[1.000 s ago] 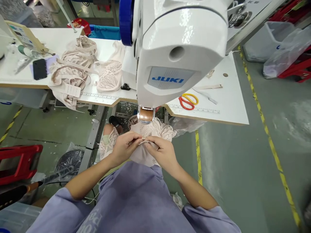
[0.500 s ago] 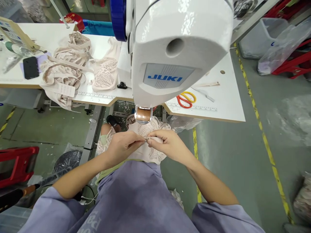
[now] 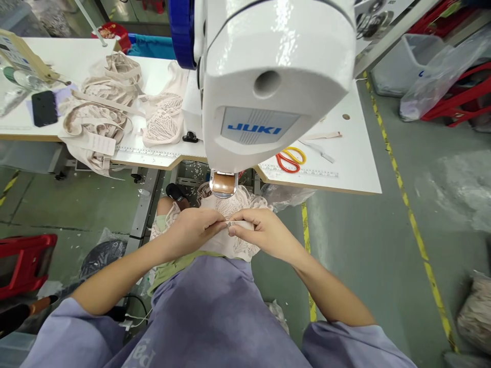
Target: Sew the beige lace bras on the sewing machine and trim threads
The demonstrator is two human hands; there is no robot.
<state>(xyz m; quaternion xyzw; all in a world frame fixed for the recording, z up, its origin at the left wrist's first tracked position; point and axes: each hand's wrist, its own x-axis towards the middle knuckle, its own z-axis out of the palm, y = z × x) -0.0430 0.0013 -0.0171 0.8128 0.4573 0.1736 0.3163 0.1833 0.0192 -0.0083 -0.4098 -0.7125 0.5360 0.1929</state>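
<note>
My left hand point(image 3: 195, 227) and my right hand point(image 3: 264, 231) meet above my lap, just below the end of the white sewing machine point(image 3: 233, 66). Each pinches with thumb and fingers at a pale fabric strip point(image 3: 243, 224). The strip lies across the fingers of my right hand, and its left end is at my left fingertips, which partly hide it. A beige lace garment point(image 3: 235, 249) rests on my lap beneath both hands. Close beyond the fingers is the machine's metal-framed brown end piece point(image 3: 224, 184).
Heaped beige garments point(image 3: 95, 112) and another lace piece point(image 3: 163, 120) lie on the white table point(image 3: 153, 157) at left, near a black phone point(image 3: 44, 108). Red-and-yellow scissors point(image 3: 290, 159) and a pale strip point(image 3: 322, 136) lie on the right part. A red stool point(image 3: 28, 263) stands at lower left.
More of the pale strip shows between the fingers of my right hand. Both hands stay together in nearly the same place. The whole view has shifted slightly.
</note>
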